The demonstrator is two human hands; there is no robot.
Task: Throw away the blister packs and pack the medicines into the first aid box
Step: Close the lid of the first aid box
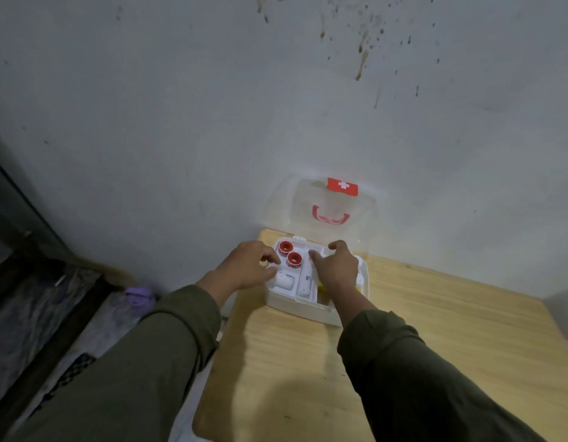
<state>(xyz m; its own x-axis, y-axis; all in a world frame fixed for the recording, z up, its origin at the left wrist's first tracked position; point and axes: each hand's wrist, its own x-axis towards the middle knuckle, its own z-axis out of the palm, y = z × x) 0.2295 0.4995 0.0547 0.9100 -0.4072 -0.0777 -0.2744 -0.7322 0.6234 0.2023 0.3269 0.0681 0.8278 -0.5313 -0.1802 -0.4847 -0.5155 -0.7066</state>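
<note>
A white first aid box (321,315) stands open at the far edge of the wooden table (419,330). Its clear lid (365,215), with a red cross label and red handle, leans against the wall. An inner tray (305,298) in the box holds two red tape rolls (294,258), a white tube (305,280) and a small white pack (284,281). My left hand (247,266) has its fingers curled on the tray's left rim. My right hand (335,266) grips the tray's right part between thumb and fingers, hiding what lies beneath. No blister packs show.
The wall stands directly behind the box. The table's left edge drops to the floor, where a purple object (139,295) and dark plastic sheeting (46,298) lie. Bare wood stretches between the box and me and to the right.
</note>
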